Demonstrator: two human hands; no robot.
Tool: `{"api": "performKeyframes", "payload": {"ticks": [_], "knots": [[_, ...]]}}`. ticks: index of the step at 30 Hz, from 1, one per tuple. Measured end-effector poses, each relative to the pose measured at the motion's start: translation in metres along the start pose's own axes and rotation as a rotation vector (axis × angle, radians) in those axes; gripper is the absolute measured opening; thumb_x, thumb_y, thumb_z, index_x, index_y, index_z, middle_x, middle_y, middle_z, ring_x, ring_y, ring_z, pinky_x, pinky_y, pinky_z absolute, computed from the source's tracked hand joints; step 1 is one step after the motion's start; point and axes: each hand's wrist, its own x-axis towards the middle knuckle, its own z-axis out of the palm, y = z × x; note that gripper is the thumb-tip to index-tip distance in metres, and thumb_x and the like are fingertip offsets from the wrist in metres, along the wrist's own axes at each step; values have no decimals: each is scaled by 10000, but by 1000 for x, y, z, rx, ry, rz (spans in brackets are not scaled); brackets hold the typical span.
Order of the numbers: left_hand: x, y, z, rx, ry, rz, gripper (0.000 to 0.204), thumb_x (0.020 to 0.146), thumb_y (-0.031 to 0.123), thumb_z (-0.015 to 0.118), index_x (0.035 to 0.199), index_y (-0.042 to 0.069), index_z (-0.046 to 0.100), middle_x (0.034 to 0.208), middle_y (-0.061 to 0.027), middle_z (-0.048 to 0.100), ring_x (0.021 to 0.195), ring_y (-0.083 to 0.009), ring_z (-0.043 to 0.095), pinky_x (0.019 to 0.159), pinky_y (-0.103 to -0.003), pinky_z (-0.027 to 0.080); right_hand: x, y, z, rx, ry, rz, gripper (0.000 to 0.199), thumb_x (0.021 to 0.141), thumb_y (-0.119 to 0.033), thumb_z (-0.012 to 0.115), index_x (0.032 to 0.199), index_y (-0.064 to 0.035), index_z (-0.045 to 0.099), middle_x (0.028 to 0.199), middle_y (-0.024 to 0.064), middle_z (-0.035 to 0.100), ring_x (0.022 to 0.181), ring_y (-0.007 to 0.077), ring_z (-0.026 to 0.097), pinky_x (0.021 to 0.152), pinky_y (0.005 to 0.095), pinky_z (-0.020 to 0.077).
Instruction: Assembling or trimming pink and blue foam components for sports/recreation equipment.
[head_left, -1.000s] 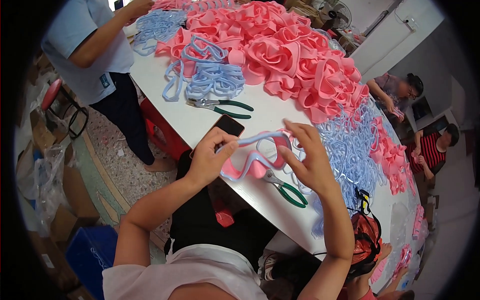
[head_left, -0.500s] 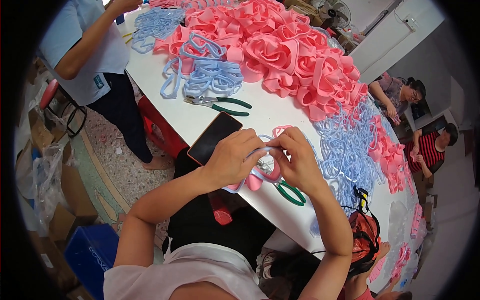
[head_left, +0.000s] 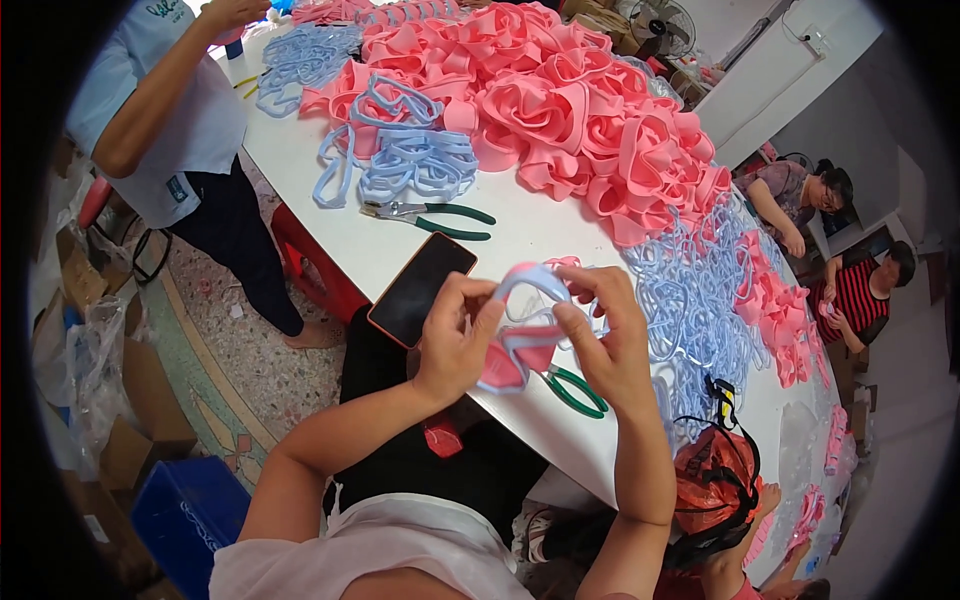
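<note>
Left hand (head_left: pixel 455 345) and right hand (head_left: pixel 608 340) are both closed on one pink-and-blue soft frame piece (head_left: pixel 520 335), raised above the white table's (head_left: pixel 530 235) near edge — thumbs pressing its halves together, apparently to seat them. A phone (head_left: pixel 420 288) and green-handled pliers (head_left: pixel 575 388) lie close, within reach.

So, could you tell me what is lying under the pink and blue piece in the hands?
Under the pink and blue piece, the green-handled pliers lie on the white table; their jaws are hidden behind the right hand.
</note>
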Motion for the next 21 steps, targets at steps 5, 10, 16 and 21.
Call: {"api": "performKeyframes", "payload": {"ticks": [5,10,16,21], "knots": [[-10,7,5,30,37,56,203,990,144,572,1112,-5,508,973,-50,460,805,-95,487,729,-229,418,-6,-14,-3,25,37,32,240,863,-105,695,1060,9,621,920,130,579,842,252,557,776,347,460],[-17,7,2,-35,5,61,248,986,175,582,1133,-2,489,1006,-58,449,837,-103,482,767,-245,414,-13,-12,-8,0,-52,-16,235,859,-69,688,1060,23,607,901,133,564,842,262,561,752,346,464],[33,43,-12,424,-243,463,331,898,234,682,1113,16,556,1024,-93,542,864,-210,539,818,-333,425,-18,-3,-12,-17,-114,-132,243,816,-39,706,1036,7,611,898,126,552,854,287,552,760,373,452],[55,54,-21,506,-724,583,357,782,163,766,1065,18,605,1030,-134,604,932,-288,560,807,-376,432,-15,-2,-15,50,-233,-116,238,796,-48,730,1000,-5,614,896,119,565,838,279,558,741,371,460]]}}
